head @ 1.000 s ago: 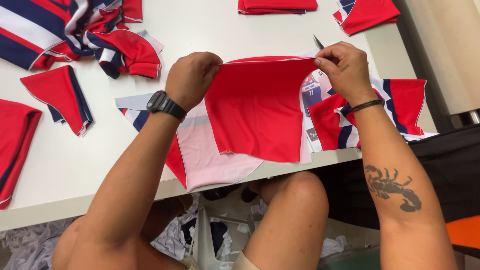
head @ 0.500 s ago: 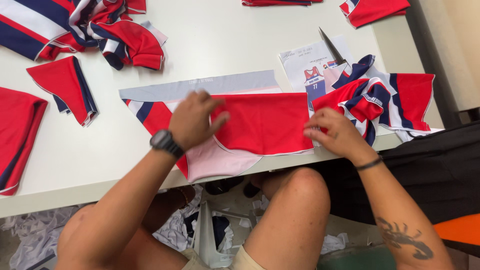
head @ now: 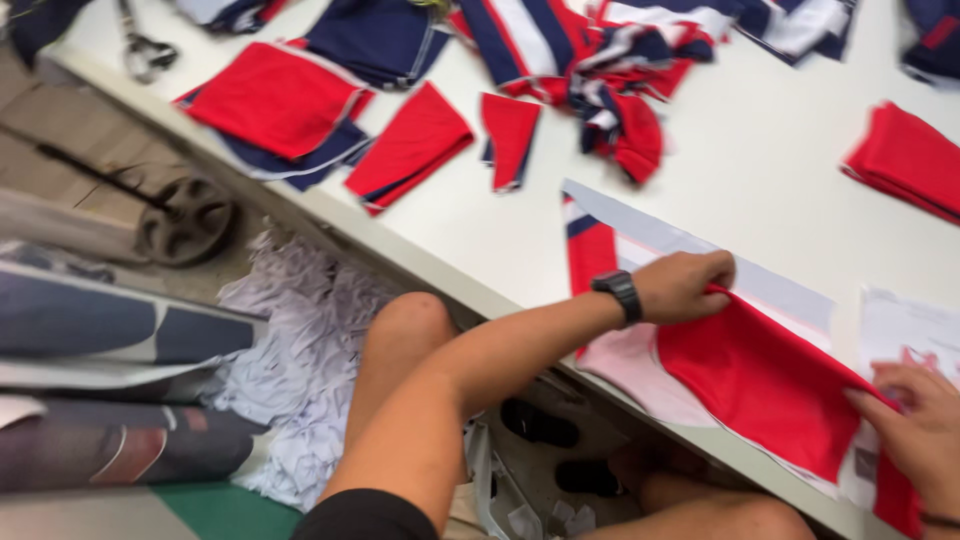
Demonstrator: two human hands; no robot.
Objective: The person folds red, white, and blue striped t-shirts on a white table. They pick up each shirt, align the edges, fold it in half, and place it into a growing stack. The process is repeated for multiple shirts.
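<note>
Pinching the upper edge of a folded red fabric panel [head: 765,385], the left hand [head: 685,285] is closed on it, while the right hand [head: 915,425] presses flat and open on its lower end. One panel lies near the white table's [head: 780,150] front edge, its long axis running between both hands.

left of my grip the white worktop [head: 800,170] ends in an edge; below it a heap of pale scraps [head: 300,400] covers the floor, a dark wheel [head: 187,218] beyond, green floor [head: 230,510] nearest me.
</note>
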